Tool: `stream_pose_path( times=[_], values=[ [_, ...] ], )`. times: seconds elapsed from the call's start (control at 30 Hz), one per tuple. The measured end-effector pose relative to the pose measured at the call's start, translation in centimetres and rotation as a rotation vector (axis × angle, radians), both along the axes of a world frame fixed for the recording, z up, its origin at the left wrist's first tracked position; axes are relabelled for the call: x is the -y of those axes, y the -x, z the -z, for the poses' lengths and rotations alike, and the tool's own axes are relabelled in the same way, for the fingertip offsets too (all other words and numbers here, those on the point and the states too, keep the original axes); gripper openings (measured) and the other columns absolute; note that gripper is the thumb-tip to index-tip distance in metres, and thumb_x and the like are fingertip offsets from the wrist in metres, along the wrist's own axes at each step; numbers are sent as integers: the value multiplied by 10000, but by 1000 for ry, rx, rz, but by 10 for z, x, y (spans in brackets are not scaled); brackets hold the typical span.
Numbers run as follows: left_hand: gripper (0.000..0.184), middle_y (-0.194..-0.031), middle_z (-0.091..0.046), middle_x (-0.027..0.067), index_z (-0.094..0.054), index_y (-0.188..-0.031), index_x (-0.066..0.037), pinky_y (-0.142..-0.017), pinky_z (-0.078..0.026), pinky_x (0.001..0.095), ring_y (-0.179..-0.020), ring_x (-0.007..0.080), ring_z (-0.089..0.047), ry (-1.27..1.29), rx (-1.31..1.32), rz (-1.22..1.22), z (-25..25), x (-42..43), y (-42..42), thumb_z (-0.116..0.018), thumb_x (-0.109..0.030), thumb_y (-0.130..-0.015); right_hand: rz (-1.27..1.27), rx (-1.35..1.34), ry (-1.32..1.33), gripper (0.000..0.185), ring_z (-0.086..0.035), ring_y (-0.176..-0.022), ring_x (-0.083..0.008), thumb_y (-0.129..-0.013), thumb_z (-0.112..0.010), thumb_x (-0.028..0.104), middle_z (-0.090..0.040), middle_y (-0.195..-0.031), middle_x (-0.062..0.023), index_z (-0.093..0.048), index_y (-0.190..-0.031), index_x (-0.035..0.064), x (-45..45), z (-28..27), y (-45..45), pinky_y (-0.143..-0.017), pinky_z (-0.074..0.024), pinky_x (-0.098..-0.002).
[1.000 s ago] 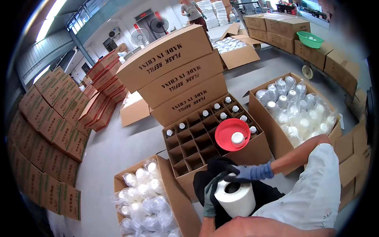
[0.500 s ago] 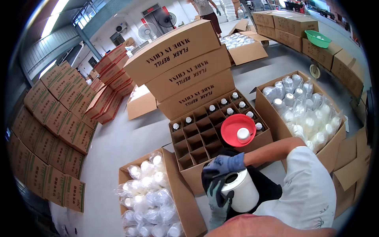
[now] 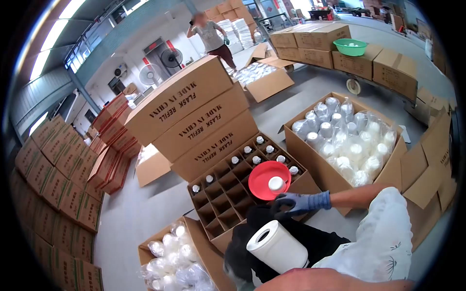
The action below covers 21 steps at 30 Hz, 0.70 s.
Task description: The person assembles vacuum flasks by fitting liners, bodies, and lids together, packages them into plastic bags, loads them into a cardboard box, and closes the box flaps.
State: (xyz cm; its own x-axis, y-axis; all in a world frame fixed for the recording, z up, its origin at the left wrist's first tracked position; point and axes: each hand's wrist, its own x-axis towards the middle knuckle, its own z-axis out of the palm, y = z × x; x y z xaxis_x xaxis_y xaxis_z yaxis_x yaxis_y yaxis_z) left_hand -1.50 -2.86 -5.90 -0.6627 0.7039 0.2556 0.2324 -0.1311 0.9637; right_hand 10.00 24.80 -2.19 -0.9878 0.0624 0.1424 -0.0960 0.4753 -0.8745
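Note:
My right hand, in a blue-grey glove with dark fingertips, hovers just below a red bowl. Its fingers are partly spread and nothing shows between them. A white cap-like piece sits in the bowl near the fingertips. Tilted across the dark cloth on my lap lies a white cylinder with a dark round opening in its upper end. My left hand seems to be the blurred grey shape at the lower edge, left of the cylinder; its fingers cannot be made out.
The bowl rests on a divided carton holding several white-topped bottles. Open cartons of plastic-wrapped white pieces stand at right and lower left. Stacked cartons rise behind. A person stands in the background.
My right hand has left the cylinder's opening and moved towards the red bowl. My left hand has come off the cylinder, which now leans on my lap. The view has shifted.

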Motion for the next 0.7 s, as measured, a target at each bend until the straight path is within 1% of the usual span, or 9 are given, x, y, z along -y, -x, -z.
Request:
stream_pose_path(
  times=[0.13, 0.2, 0.27, 0.33, 0.37, 0.47, 0.6, 0.67, 0.7],
  values=[
    [422, -1333, -498, 177, -491, -1288, 49, -1084, -300, 367, -1264, 275, -438, 88, 22, 123, -17, 5, 0, -503, -190, -941, -399, -217, 75, 284, -544, -1053, -252, -847, -674, 205, -595, -1108, -141, -642, -1072, 35, 28, 9, 19, -943, -416, -372],
    [396, -1293, -537, 173, -514, -1263, 58, -1081, -303, 350, -1246, 263, -459, -163, 353, 125, -6, 39, 9, -477, -181, -949, -224, -8, -175, 329, -534, -1133, -219, -859, -648, 192, -597, -1169, -148, -629, -1164, 71, -25, 36, 19, -991, -406, -362],
    [376, -1262, -565, 167, -535, -1244, 58, -1072, -313, 338, -1224, 259, -482, -158, 391, 86, 3, 37, 7, -460, -169, -952, 29, 215, 53, 375, -542, -1138, -201, -860, -646, 186, -596, -1192, -136, -593, -1214, 77, -19, 16, 9, -1000, -409, -343],
    [360, -1238, -584, 159, -552, -1232, 47, -1059, -332, 331, -1197, 261, -508, 96, 96, -51, 9, 13, 4, -451, -153, -950, -162, 37, 276, 422, -560, -1127, -205, -850, -637, 157, -598, -1208, -118, -551, -1254, 70, 22, 33, 19, -984, -428, -332],
    [354, -1227, -594, 155, -561, -1226, 42, -1053, -341, 328, -1183, 262, -520, 234, -56, -132, 3, 8, 1, -446, -145, -948, -290, 49, 68, 473, -546, -1146, -208, -835, -661, 175, -595, -1217, -99, -527, -1274, 56, 29, 16, 19, -993, -417, -315],
    [313, -1192, -610, 138, -615, -1143, 35, -998, -410, 337, -1117, 221, -561, -143, 129, -64, -4, 33, -1, -460, -157, -950, -194, -27, -37, 524, -542, -1134, -208, -829, -684, 226, -592, -1215, -100, -507, -1293, 60, -21, 17, 15, -991, -409, -309],
    [327, -1193, -607, 136, -603, -1152, 41, -983, -424, 343, -1106, 222, -567, 74, 53, -100, -3, 20, 4, -458, -174, -954, 8, 177, 371, 484, -578, -1077, -201, -832, -701, 296, -611, -1178, -99, -556, -1238, 74, 19, 10, 17, -950, -447, -317],
    [332, -1196, -605, 136, -599, -1157, 42, -980, -427, 344, -1105, 223, -567, 122, 17, -51, 4, 19, -1, -457, -181, -956, -245, 121, 18, 432, -554, -1126, -255, -850, -684, 318, -563, -1235, -142, -581, -1200, 87, 42, -8, 20, -962, -439, -349],
    [335, -1198, -604, 136, -597, -1159, 43, -978, -428, 344, -1104, 224, -567, 61, 56, -36, 6, 25, -3, -457, -184, -956, -311, -7, 36, 416, -510, -1180, -286, -861, -672, 287, -516, -1290, -163, -579, -1210, 80, 42, -18, 18, -990, -414, -368]
  ],
)
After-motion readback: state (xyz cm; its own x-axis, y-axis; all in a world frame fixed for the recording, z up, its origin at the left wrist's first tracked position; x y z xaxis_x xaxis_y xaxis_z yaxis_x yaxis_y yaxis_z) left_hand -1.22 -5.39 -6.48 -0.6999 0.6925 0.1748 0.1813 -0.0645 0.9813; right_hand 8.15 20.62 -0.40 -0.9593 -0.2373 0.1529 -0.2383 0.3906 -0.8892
